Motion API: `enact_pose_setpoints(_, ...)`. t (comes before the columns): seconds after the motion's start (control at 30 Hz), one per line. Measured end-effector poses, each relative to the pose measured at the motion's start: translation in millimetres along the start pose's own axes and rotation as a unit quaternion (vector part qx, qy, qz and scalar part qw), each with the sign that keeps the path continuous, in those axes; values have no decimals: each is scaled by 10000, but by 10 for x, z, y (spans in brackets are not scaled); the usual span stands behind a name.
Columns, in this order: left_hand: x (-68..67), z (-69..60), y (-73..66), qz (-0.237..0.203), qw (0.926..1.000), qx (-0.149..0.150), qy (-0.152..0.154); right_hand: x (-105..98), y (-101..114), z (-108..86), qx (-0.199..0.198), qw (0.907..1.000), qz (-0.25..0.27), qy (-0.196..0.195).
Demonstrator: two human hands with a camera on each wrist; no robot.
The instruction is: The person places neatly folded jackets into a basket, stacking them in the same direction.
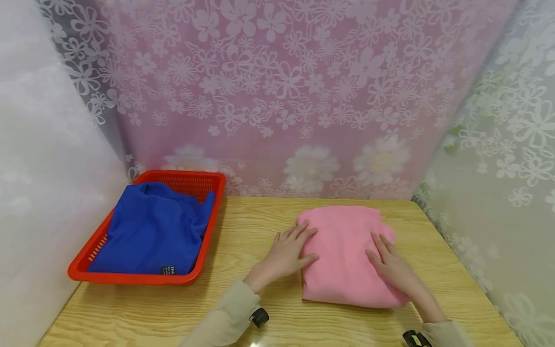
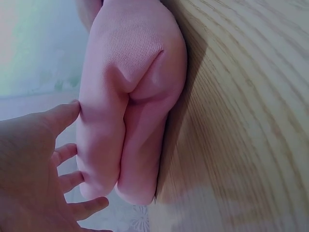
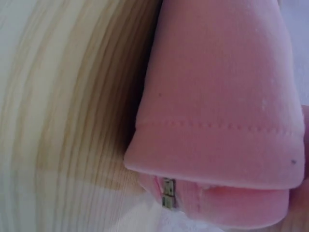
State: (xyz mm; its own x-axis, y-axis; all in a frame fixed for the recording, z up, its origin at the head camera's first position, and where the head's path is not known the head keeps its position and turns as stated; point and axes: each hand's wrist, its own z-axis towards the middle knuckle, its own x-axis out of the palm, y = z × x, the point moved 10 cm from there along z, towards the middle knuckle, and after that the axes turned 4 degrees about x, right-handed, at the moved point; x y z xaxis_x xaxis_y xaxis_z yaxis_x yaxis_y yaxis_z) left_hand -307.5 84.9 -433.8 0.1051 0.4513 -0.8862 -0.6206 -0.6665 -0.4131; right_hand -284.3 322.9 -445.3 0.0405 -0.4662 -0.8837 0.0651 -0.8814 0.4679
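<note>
A folded pink garment (image 1: 342, 255) lies on the right half of the table in the head view. My left hand (image 1: 288, 250) rests along its left side with fingers spread, the fingertips touching the top. On the opposite side my right hand (image 1: 392, 270) lies on the cloth, its fingers extended. The left wrist view shows the garment's thick folded side (image 2: 106, 96), with the left hand (image 2: 34, 164) beside it. In the right wrist view a stitched hem (image 3: 217, 128) shows, with a small metal zip piece (image 3: 168, 193) under it. Only a sliver of the right hand (image 3: 299, 208) appears there.
A red plastic basket (image 1: 136, 278) stands on the left of the wooden table (image 1: 260, 217). In it lies a folded blue garment (image 1: 151, 231) with a dark label (image 1: 168, 270). Flower-patterned curtains (image 1: 282, 96) enclose the back and sides.
</note>
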Motion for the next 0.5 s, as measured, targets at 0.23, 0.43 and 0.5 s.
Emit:
enact_pose_setpoints(0.23, -85, -107, 102, -143, 9998, -113, -118, 80, 151, 6, 7, 10000, 31, 94)
enact_pose_setpoints(0.43, -153, -201, 180, -258, 9992, -204, -232, 141, 273, 16, -23, 9998, 112, 140)
enact_pose_setpoints(0.5, -177, -225, 197, -328, 9988, -217, -277, 157, 315, 20, -37, 9998, 125, 175)
